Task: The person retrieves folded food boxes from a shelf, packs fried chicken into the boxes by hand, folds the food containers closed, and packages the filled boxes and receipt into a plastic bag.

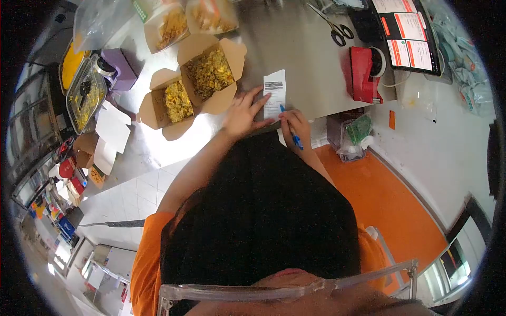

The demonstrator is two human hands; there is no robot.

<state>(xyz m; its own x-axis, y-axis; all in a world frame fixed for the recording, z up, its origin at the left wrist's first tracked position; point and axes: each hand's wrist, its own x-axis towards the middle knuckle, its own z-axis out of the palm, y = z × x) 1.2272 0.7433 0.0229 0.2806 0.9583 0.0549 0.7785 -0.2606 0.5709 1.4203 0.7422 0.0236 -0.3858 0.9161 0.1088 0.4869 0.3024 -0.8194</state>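
A printed paper receipt [274, 87] lies flat on the metal counter in front of me. My left hand [244, 113] rests on the counter with its fingers spread, some fingertips touching the receipt's left edge. In my right hand [296, 124] is a blue pen [297, 141], its tip near the receipt's right side; the fingers are closed round it. Left of the receipt stand two open takeaway boxes with fried rice, a larger box [211, 71] and a smaller box [178, 101], flaps folded out.
Scissors [337, 32], a red tape dispenser [363, 73] and a tablet [408, 39] sit at the right of the counter [311, 73]. Purple tape dispenser [122, 69], food containers [84, 97] and white cartons [112, 129] stand left. Bagged food [171, 26] is at the back.
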